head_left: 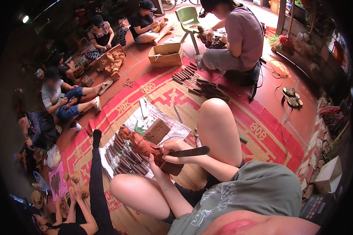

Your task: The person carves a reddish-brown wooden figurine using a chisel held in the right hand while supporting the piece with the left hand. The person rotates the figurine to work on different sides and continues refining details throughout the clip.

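My left hand (pixel 157 169) is closed around the lower part of a reddish-brown carved wooden figurine (pixel 143 145). The figurine leans with its head toward the upper left and its block base near my knees. Against its lower side, my right hand (pixel 177 149) grips a carving tool (pixel 190 152) whose dark, flat end sticks out to the right. The tool's working tip is hidden by the hand and the wood. Beside the figurine, several dark-handled carving tools (pixel 125 158) lie in rows on a white cloth (pixel 170 117). A rough brown block (pixel 157 131) rests on the same cloth.
A red and tan patterned mat (pixel 259 133) spreads under me. More tools (pixel 210 89) lie farther out, near a seated person (pixel 243 39), a green chair (pixel 187 19) and a wooden box (pixel 165 55). Other people sit along the left. Sandals (pixel 292 97) and a cord lie right.
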Action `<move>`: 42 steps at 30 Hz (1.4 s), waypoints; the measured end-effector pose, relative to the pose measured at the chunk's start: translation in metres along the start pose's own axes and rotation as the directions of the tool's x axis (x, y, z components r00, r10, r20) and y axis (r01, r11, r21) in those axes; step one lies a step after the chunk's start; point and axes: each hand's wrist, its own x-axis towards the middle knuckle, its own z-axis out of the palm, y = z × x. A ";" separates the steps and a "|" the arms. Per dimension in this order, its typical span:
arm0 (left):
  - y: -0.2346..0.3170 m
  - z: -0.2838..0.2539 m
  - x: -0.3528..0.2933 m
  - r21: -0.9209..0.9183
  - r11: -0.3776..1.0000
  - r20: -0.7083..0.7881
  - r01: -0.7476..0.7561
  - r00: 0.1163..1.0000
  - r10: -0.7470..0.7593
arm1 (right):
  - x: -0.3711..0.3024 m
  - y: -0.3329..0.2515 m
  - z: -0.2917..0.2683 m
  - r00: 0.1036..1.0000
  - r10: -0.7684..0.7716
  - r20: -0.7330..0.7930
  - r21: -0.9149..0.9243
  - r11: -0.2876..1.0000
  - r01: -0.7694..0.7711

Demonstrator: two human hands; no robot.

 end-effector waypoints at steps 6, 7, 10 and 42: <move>0.001 0.003 0.000 -0.004 1.000 -0.020 -0.013 1.000 0.013 | 0.003 0.002 0.006 0.995 0.004 -0.102 0.043 0.999 0.001; 0.002 0.004 0.000 -0.015 1.000 -0.019 -0.013 1.000 0.013 | 0.004 0.001 0.007 0.993 0.000 -0.115 0.027 1.000 0.004; 0.000 0.010 -0.002 -0.038 0.998 -0.042 -0.053 0.998 0.051 | 0.005 -0.001 0.004 0.997 -0.036 -0.062 -0.003 0.999 0.036; -0.007 0.012 -0.001 0.022 0.995 -0.051 -0.101 0.993 0.102 | 0.004 -0.004 0.006 0.992 -0.074 -0.103 0.031 0.996 0.078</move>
